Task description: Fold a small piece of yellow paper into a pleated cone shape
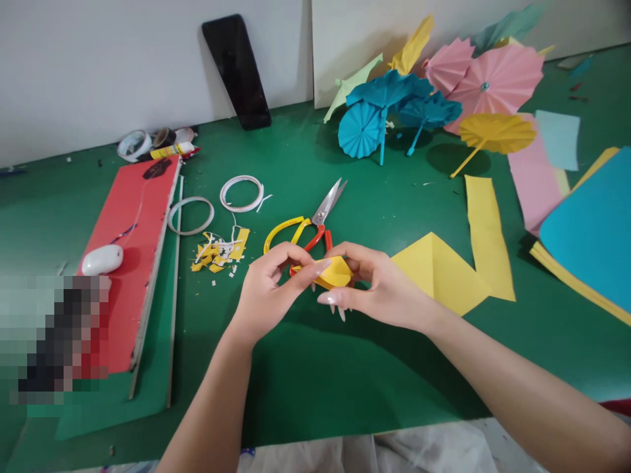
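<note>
My left hand [269,286] and my right hand [382,286] meet over the green table [315,381], and both pinch a small folded yellow paper piece [336,271] between their fingertips. The piece is held just above the table. Right behind it lie scissors [315,223] with yellow and red handles, blades pointing away to the right. A folded yellow sheet [436,269] and a yellow paper strip [486,233] lie just right of my right hand.
Yellow and white paper scraps [219,251] and two tape rings [241,192] lie to the left, beside a red board [133,249] bearing a white mouse [102,259]. Paper umbrellas [434,98] stand at the back. Coloured sheets [586,230] are stacked right. A dark phone [236,69] leans on the wall.
</note>
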Motion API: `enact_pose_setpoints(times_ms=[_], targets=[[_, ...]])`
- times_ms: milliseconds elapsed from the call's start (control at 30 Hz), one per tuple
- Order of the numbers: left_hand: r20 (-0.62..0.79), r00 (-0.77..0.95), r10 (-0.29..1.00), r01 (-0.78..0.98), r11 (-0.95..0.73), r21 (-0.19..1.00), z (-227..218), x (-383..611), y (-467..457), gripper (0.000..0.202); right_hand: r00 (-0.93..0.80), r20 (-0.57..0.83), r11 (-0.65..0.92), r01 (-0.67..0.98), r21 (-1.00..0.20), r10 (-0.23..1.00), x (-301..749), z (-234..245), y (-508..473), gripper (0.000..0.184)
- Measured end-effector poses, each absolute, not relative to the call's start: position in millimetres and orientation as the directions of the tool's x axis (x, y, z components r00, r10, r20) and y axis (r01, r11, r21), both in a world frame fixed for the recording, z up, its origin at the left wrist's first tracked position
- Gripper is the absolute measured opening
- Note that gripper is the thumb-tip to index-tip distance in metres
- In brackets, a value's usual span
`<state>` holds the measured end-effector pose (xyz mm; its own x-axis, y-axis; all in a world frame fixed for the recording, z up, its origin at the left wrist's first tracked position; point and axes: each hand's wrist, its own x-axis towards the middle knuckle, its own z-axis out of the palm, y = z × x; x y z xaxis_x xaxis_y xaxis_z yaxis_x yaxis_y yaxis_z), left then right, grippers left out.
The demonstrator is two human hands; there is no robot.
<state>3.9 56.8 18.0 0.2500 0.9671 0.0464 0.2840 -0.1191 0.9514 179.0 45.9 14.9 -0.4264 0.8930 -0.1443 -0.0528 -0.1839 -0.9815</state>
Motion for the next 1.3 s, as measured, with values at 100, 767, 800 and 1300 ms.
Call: enact_pose_setpoints(times_ms=[100, 767, 800, 1300], targets=[[0.058, 0.249, 0.967, 0.311, -0.137, 0.941, 18, 3, 57, 0.014, -0.393, -0.156, -0.173, -0.009, -0.985, 0.906, 178, 13, 46, 0.036], [0.070, 0.271, 0.960, 0.324, -0.159, 0.932, 26, -9, 59, 0.020, -0.447, -0.155, -0.188, -0.030, -0.982, 0.881, 182, 15, 47, 0.025], [0.076, 0.272, 0.959, 0.321, -0.164, 0.933, 26, -9, 58, 0.017, -0.448, -0.156, -0.187, -0.025, -0.982, 0.881, 182, 15, 47, 0.025], [-0.037, 0.391, 0.920, 0.451, -0.156, 0.879, 25, -9, 61, 0.011, -0.428, -0.162, -0.169, 0.023, -0.985, 0.889, 182, 12, 46, 0.019]])
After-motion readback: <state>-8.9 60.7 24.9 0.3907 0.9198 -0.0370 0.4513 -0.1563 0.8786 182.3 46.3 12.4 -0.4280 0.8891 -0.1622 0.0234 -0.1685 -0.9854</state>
